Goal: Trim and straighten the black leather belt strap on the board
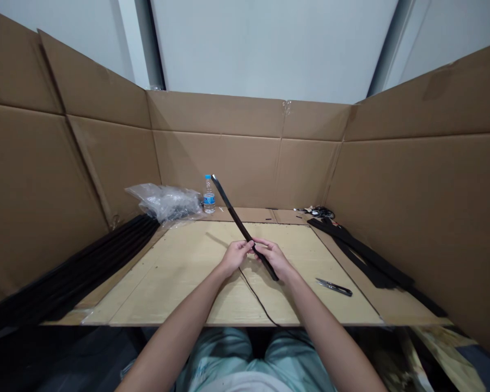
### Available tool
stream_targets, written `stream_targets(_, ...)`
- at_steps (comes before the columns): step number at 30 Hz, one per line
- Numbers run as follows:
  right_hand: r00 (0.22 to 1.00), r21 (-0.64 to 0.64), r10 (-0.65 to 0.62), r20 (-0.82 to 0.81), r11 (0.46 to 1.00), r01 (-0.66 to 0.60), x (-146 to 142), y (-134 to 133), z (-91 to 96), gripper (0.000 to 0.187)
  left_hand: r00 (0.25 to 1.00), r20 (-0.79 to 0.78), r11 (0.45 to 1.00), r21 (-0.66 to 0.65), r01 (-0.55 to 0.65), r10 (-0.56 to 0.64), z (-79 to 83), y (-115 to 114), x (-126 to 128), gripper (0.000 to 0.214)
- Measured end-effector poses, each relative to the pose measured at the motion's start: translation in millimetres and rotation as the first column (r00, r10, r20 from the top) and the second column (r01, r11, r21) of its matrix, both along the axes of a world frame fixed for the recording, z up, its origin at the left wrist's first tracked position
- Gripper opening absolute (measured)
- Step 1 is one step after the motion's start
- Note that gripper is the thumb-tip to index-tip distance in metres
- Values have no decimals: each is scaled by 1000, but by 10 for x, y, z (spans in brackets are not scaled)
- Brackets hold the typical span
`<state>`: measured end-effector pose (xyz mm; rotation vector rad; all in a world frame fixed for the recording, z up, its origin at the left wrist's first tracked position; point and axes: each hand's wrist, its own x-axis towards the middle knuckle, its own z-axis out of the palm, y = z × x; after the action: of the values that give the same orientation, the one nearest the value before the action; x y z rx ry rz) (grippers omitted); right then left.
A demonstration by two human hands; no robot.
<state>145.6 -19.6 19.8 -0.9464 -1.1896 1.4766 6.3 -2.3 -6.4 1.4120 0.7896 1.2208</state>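
Note:
A long, narrow dark strip [237,220] with a shiny far end slants over the table, its top leaning left and away from me. My left hand [234,257] pinches it from the left, thumb on the strip. From the other side my right hand [273,256] grips the same strip, and the fingertips of both hands nearly meet. The strip's lower end sticks out below the right hand's fingers. A thin dark cord [253,291] runs from beneath my hands over the table's front edge; where it begins is hidden. Thread snips [335,287] lie right of my right forearm.
Cardboard walls [216,163] enclose the pale tabletop [167,272]. Black strips [85,267] are stacked along the left, and black flat strips [367,253] lie on the right. At the back are a plastic bag [167,201], a water bottle [209,197] and tangled dark cords [320,211].

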Motion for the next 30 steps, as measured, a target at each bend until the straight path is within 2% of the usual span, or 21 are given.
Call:
stream_targets(3, 999, 23, -13, 29, 1000, 13, 3, -2, -16, 48, 1000, -6, 1000, 10, -2, 2, -24, 18, -3, 53)
stream_targets(10, 996, 77, -16, 93, 997, 9, 13, 3, -17, 35, 997, -57, 999, 19, -45, 46, -60, 30, -17, 57)
stream_targets(18, 994, 68, -32, 109, 997, 25, 5, 3, -45, 39, 998, -63, 999, 27, -20, 22, -63, 36, -24, 53)
stream_targets(24, 994, 30, -8, 106, 1000, 5, -11, -43, -25, 49, 998, -35, 998, 17, 54, -53, -74, 36, -10, 47)
stream_targets(27, 994, 32, -18, 104, 999, 14, -3, -35, -10, 44, 998, -30, 998, 13, 56, -56, -80, 37, -7, 46)
stream_targets(30, 995, 29, -17, 96, 999, 15, 2, -12, -12, 37, 999, -34, 1000, 11, 9, -9, -82, 36, -9, 46)
